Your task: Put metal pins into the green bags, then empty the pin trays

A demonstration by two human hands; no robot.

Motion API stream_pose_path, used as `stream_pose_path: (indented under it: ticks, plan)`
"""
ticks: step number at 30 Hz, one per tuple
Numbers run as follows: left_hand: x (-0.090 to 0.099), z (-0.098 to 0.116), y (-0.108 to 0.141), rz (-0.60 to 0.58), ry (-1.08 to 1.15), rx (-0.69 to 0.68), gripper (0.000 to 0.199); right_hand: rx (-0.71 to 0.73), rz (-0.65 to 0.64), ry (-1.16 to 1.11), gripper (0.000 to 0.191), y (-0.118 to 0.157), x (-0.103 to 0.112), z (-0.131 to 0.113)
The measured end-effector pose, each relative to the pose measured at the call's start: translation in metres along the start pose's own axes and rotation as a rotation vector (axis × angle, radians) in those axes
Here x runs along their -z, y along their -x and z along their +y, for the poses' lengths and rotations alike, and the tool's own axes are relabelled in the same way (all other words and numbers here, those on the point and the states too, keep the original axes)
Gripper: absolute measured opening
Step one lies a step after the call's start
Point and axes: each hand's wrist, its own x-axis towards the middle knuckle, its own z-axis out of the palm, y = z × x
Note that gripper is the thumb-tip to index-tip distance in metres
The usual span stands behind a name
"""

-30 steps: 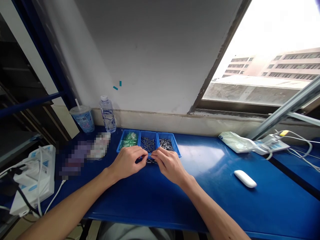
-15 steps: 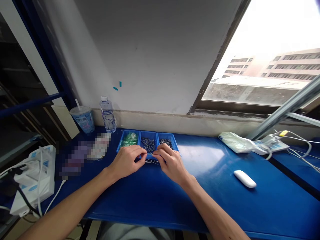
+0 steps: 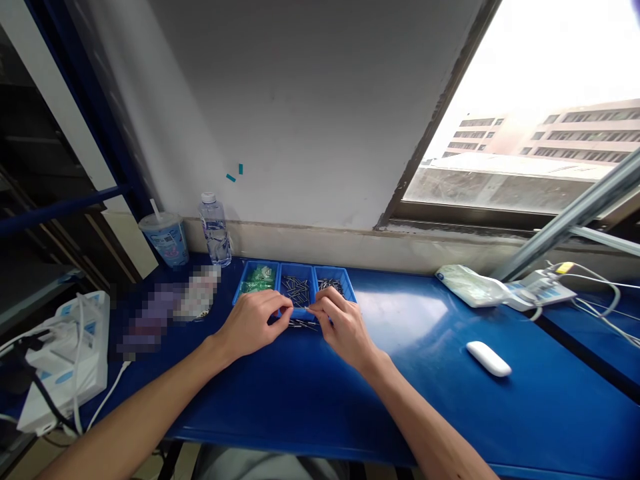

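Observation:
My left hand (image 3: 257, 323) is closed in a pinch, thumb against forefinger, just in front of the blue bins. Facing it, my right hand (image 3: 345, 328) pinches too, its fingertips a short gap from the left ones. Whatever sits in either pinch is too small to make out. Behind the hands, the left blue bin (image 3: 235, 293) holds green pieces (image 3: 257, 281). Thin dark metal pins or screws (image 3: 295, 291) fill the middle bin, and similar short metal pieces (image 3: 331, 285) lie in the right bin, partly covered by my right hand. More slim metal pieces (image 3: 303, 325) lie on the table below my fingertips.
On the blue table (image 3: 310, 393), a water bottle (image 3: 216, 230) and a lidded cup (image 3: 165, 239) stand at back left. A white power strip (image 3: 70, 360) with cables is at far left. Rightward lie a white oval case (image 3: 489, 359), a plastic packet (image 3: 473, 285) and another power strip (image 3: 543, 288).
My fingertips are slightly farther apart, the right ones having shifted a little to the right. Both hands otherwise keep their place and pinch.

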Motion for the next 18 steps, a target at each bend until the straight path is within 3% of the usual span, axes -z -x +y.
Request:
stream_pose_path:
  ticks: [18]
  plan:
    - [-0.0026,-0.0034,0.0019,-0.013,0.012,-0.09,0.014,-0.043,-0.089,-0.09,0.022,0.0021,-0.0028,-0.0009]
